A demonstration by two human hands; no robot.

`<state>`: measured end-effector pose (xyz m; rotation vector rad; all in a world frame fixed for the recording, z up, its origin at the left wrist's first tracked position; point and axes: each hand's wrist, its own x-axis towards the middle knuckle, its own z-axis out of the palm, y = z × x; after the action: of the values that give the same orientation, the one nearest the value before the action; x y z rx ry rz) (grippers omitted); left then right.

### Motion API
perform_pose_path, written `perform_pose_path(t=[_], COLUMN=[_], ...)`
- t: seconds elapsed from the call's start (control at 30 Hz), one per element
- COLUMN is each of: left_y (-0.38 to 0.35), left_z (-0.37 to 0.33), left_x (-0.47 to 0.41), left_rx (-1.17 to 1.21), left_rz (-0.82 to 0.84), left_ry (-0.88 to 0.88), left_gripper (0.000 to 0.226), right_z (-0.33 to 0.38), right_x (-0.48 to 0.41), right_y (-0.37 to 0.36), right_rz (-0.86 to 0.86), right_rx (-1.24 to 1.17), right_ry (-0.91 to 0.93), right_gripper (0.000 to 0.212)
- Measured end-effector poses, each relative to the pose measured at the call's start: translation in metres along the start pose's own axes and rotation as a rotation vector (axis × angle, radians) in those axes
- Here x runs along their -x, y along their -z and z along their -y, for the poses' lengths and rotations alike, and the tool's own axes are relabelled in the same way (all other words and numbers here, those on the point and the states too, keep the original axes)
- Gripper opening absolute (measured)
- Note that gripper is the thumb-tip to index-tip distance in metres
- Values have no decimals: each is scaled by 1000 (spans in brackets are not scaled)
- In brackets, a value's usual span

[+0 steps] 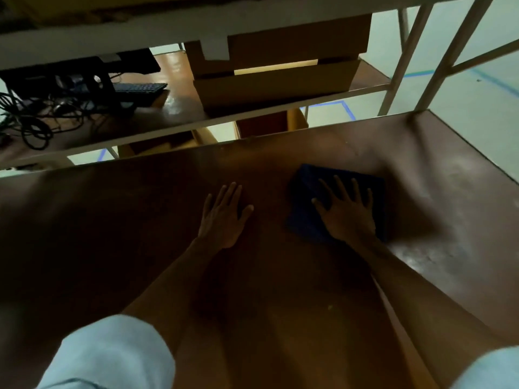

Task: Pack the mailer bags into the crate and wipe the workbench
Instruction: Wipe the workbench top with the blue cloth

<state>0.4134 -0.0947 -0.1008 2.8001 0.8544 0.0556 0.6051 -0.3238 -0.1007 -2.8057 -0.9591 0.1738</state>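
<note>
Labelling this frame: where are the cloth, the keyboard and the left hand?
blue cloth [306,220], head view, bare near-left part.
keyboard [140,87], head view, middle of keys.
left hand [224,217], head view, back of hand.

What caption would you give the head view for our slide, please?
Right hand presses a blue cloth flat on the workbench; left hand rests bare beside it.

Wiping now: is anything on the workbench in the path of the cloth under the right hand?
Nothing visible. The right hand lies flat on the blue cloth, and the brown workbench around it is bare. Only the left hand rests flat on the surface, apart from the cloth on its left.
</note>
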Motion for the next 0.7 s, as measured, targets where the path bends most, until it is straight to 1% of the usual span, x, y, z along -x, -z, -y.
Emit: perform_pose_path(t=[0.03,0.13,0.17,0.2,0.27,0.3,0.33,0.4,0.43,0.47,0.53,0.57,0.6,0.63,0.67,0.7], left_y=[-1,-5,-5,-4,-4,-3,-3,-4,-5,-5,-7,-7,-7,-7,-8,-8], left_z=[0,1,2,2,1,1,1,0,1,2,2,2,2,2,2,2], left_x=[-2,-1,0,0,-1,-1,0,0,0,0,0,0,0,0,0,0], left_rx=[-4,-10,-5,0,-1,-2,-1,-2,0,4,14,16,14,11,11,15], left_rz=[-9,-30,-33,-40,-56,-62,-62,-67,-73,-77,-112,-129,-135,-133,-128,-124], left_ry=[7,8,7,5,5,10,14,14,11,5,-2,0,4,5,3,2], left_gripper=[71,71,71,71,70,70,70,70,70,69,68,69,69,70,70,71], right_z=[9,26,26,25,30,41,55,76,78,77,71,73,82,93,103,107], right_x=[-11,-46,-63,-81,-110,-121,-128,-145,-158,-172,-196,-201,-203,-201,-199,-202], right_y=[-2,-2,1,1,0,-3,-7,-11,-8,-4,-3,-5,-6,-7,-7,-8], right_rz=[1,55,61,41,-21,-22,-8,64,99,104,25,-11,-21,-10,20,70], right_rx=[-1,52,49,32,-19,-26,-17,31,46,40,-14,-11,12,39,61,83], right_ry=[8,321,340,257,-10,-27,77,417,493,446,94,-18,7,169,384,548], right_gripper=[66,65,64,63,66,69,72,69,66,64,66,68,69,68,64,61])
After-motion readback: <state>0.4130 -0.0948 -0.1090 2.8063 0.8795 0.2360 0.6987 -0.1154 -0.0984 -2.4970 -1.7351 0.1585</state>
